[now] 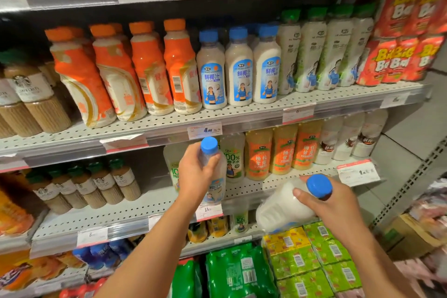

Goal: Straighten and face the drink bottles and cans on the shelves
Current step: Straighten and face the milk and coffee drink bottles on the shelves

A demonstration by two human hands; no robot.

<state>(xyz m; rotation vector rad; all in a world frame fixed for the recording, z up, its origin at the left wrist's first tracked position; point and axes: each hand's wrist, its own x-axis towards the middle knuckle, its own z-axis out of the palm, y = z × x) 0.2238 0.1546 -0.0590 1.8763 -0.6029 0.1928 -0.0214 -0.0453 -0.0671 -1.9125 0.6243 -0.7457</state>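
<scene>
We've got a bottle in each hand, both held in front of the shelves. Our left hand [197, 173] is wrapped round the neck and shoulder of a blue-capped bottle [214, 172] — upright, label partly showing below the fingers, held just in front of the lower shelf [135, 205] and its price tag rail. Our right hand [331, 203] grips a second blue-capped bottle [287, 205] near the cap, thumb across the neck; this one is tilted hard, cap up-right, base down-left, hanging over the yellow and green multipacks [312, 256] at the bottom.

On the upper shelf [217, 116] three matching blue-capped bottles [239, 68] stand upright w/ labels facing us. Left of them is a row of four orange-capped bottles [130, 70] — they lean, and two show barcodes rather than fronts. Right of the blue caps stand green-capped bottles [324, 53], then red cartons [399, 58] stacked at the far end. Coffee bottles [31, 94] sit at the far left.

On the lower shelf, behind the left-hand bottle, are pale green-label bottles [233, 155], then orange-label bottles [283, 150] and white ones [350, 138] to the right. More coffee bottles [96, 184] stand on the left part of that shelf.
</scene>
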